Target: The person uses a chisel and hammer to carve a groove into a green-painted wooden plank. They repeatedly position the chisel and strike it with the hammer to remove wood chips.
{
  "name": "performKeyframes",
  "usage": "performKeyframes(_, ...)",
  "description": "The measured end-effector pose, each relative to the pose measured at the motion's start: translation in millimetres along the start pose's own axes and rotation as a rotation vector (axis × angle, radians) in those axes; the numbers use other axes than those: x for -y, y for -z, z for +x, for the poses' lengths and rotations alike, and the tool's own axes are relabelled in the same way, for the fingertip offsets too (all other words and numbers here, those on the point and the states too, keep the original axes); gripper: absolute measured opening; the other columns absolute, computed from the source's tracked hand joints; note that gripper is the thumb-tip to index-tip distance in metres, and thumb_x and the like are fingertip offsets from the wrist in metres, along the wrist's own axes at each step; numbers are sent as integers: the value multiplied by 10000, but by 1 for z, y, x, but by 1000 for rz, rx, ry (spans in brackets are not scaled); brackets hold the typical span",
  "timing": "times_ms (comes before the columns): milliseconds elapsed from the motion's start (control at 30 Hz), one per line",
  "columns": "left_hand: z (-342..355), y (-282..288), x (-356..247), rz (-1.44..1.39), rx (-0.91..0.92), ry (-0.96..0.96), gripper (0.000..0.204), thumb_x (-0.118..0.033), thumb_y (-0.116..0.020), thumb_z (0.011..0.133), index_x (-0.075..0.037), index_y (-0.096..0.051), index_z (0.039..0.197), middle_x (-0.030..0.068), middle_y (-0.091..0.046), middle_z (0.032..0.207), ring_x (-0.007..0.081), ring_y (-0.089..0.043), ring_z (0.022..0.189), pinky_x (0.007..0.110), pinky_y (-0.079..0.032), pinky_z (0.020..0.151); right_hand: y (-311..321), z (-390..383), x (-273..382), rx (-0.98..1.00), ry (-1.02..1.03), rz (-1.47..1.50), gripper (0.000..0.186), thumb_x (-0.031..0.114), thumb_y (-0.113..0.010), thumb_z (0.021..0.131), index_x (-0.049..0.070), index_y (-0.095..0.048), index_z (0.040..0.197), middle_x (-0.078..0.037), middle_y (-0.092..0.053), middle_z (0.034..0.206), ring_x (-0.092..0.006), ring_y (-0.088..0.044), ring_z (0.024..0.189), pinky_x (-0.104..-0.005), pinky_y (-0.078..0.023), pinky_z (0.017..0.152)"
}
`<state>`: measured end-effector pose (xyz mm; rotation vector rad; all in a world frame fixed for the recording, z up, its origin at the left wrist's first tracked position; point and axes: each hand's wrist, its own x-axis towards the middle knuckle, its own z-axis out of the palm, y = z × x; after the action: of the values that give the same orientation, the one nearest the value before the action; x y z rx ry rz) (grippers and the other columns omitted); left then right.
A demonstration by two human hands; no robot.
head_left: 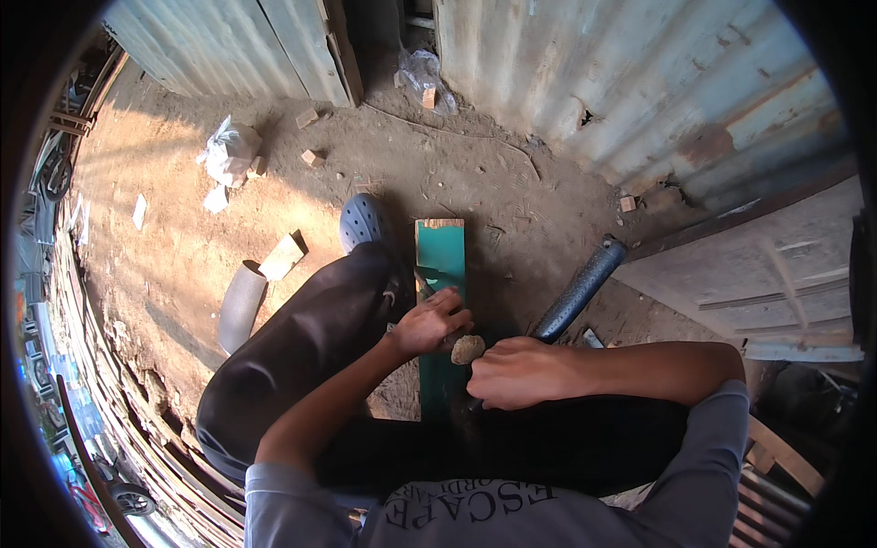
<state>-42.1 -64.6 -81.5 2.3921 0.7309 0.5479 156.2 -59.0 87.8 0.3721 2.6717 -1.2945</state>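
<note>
My left hand is closed around a slim tool that looks like a chisel. Its dark end shows past my fingers over a green board; its blunt, frayed tan butt sticks out towards my right hand. My right hand is a fist beside that butt. From the fist a speckled dark-blue cylindrical club runs up and to the right, apparently in its grip. The green board lies lengthwise between my legs, its far end bare, splintered wood. My hands hide where the tool meets it.
A blue clog is on my foot left of the board. On the dirt lie a curved grey piece, a wood offcut, small blocks and a white plastic bag. Corrugated metal sheets stand ahead; a panel leans right.
</note>
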Motion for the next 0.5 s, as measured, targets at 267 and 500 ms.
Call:
performKeyframes(267,13,47,-32,329,37,433,209,-130,-678,725,-81,-630,922,132,-519,959,347,-492,1024,439,-393,943,20,7,1,56,-119,-193,126,117,-645,751,28,-588,681,-141,-606,678,-312,-649,705,-411,-504,609)
performKeyframes(500,0,86,-7,-342,300,682,477,-58,-669,795,-114,-517,1243,158,-651,1072,354,-683,887,435,-558,623,17,16,3,101,-3,-116,110,105,-642,723,33,-608,648,-132,-627,658,-295,-670,695,-398,-518,584)
